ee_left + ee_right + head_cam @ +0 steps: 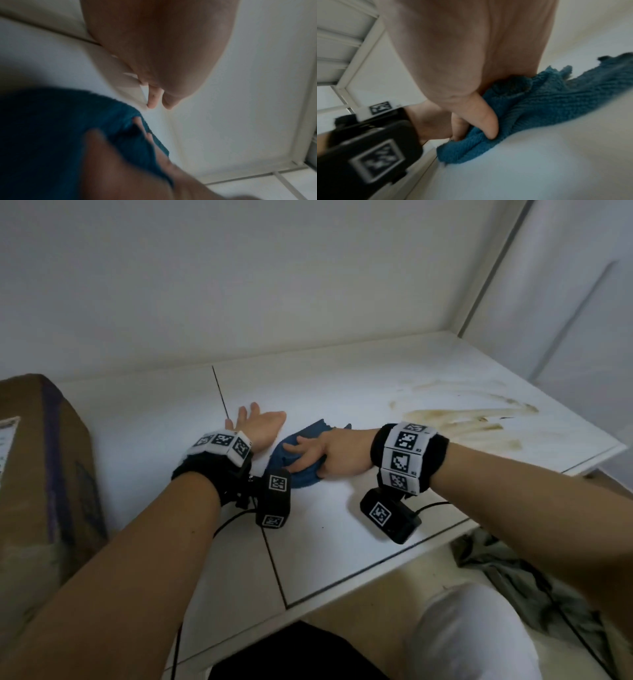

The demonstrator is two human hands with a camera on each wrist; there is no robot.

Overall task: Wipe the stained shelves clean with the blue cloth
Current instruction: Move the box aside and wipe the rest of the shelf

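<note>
The blue cloth [303, 478] lies bunched on the white shelf [342, 518], left of the brown smeared stains [455, 419]. My right hand [308, 455] is on top of it, fingers spread over the fabric. In the right wrist view the thumb of that hand [471, 115] digs into a fold of the cloth [556, 101], pinching it against the fingers. My left hand [255, 424] rests flat on the bare shelf just left of the cloth, fingers straight, holding nothing. The left wrist view shows this hand [154, 54] above the shelf, with the cloth [51, 128] beside it.
A brown cardboard box [41, 474] stands on the shelf at the far left. The back wall and a side panel [555, 302] close in the shelf. A grey-green rag [513, 577] lies on the floor below the shelf's front edge, near my knee [472, 638].
</note>
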